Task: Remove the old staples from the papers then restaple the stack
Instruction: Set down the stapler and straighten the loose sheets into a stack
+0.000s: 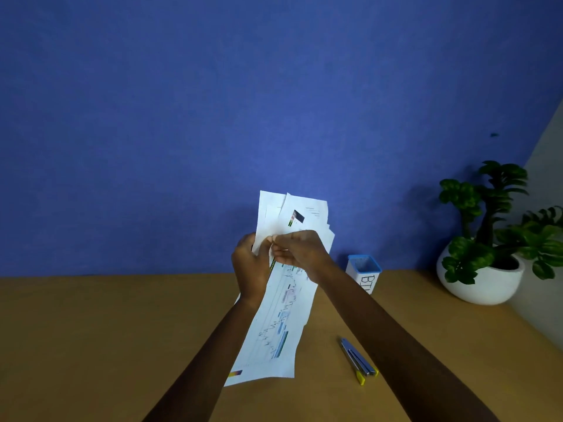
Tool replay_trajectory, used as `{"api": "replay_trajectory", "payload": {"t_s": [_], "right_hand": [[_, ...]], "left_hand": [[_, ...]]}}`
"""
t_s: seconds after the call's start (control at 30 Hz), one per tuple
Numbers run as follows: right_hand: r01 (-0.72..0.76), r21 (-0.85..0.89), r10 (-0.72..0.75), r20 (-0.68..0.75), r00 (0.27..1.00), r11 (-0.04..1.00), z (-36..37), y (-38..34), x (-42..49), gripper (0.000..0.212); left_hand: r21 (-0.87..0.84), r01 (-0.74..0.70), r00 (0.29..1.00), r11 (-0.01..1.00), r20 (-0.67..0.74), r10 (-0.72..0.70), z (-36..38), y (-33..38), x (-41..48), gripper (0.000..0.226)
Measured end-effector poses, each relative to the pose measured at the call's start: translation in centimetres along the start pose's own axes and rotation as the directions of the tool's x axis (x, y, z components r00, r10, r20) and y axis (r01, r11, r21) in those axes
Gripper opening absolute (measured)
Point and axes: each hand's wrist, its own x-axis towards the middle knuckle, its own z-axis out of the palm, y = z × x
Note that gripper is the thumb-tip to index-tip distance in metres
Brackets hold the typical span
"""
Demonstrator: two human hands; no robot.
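A stack of white printed papers is held up above the wooden desk, its upper sheets fanned apart. My left hand grips the stack's left edge from behind. My right hand pinches the sheets near the middle of the stack, fingertips meeting those of the left hand. Whether a staple is between the fingers is too small to tell. A blue and silver stapler with yellow ends lies flat on the desk to the right, under my right forearm's side, untouched.
A small white bin with a blue rim stands at the back of the desk. A potted green plant in a white bowl sits at the far right. A blue wall rises behind the desk.
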Motion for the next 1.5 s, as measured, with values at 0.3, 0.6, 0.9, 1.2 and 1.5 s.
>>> {"api": "replay_trajectory", "payload": {"t_s": [0.3, 0.6, 0.9, 1.2, 1.5], "right_hand": [[-0.05, 0.018, 0.049, 0.02, 0.999, 0.999, 0.1, -0.3, 0.2, 0.027], [-0.093, -0.246, 0.122, 0.104, 0.987, 0.965, -0.8, -1.8, 0.6, 0.027], [-0.136, -0.266, 0.191, 0.195, 0.962, 0.954, -2.0, -2.4, 0.4, 0.016], [-0.112, 0.228, 0.098, 0.072, 0.993, 0.967, -0.7, 0.0, -0.1, 0.02], [0.129, 0.231, -0.102, -0.126, 0.987, 0.964, 1.3, 1.5, -0.1, 0.026]], "left_hand": [[0.047, -0.07, 0.998, 0.996, 0.006, 0.07, -0.1, -0.5, 0.0, 0.016], [0.107, -0.154, 0.987, 0.982, 0.072, 0.147, -0.2, -0.6, -0.3, 0.015], [0.222, -0.23, 0.973, 0.947, 0.079, 0.218, -0.1, -1.0, -0.3, 0.013], [0.188, -0.202, 0.979, 0.961, -0.002, 0.206, 0.1, -0.8, -0.1, 0.023], [0.123, -0.121, 0.99, 0.985, -0.056, 0.129, 0.5, -0.6, 0.1, 0.013]]}}
